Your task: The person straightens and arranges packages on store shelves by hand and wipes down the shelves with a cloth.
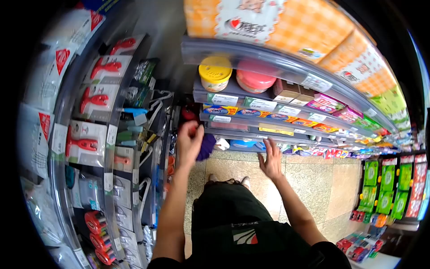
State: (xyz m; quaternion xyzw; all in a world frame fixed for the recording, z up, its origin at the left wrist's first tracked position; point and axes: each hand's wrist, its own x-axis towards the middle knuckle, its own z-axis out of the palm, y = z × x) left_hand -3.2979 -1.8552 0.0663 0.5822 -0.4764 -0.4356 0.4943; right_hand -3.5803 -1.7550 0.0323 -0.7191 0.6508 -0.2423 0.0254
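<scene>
My left hand (190,143) is raised at the inner corner between two shelf units, its fingers curled beside a dark purple item (206,147). Whether the fingers grip that item is hard to make out. My right hand (271,160) hovers with its fingers apart near the lower shelf edge, close to a blue package (247,145). Above the hands, a yellow-lidded tub (215,73) and a pink tub (255,80) stand on a shelf, over a row of blue and orange boxes (260,114).
Red tools in clear packs (93,101) hang on the left shelves. Large orange checked packs (309,27) lie on the top shelf. Green packs (385,177) hang on a rack at the right. Below is a tiled floor (309,188).
</scene>
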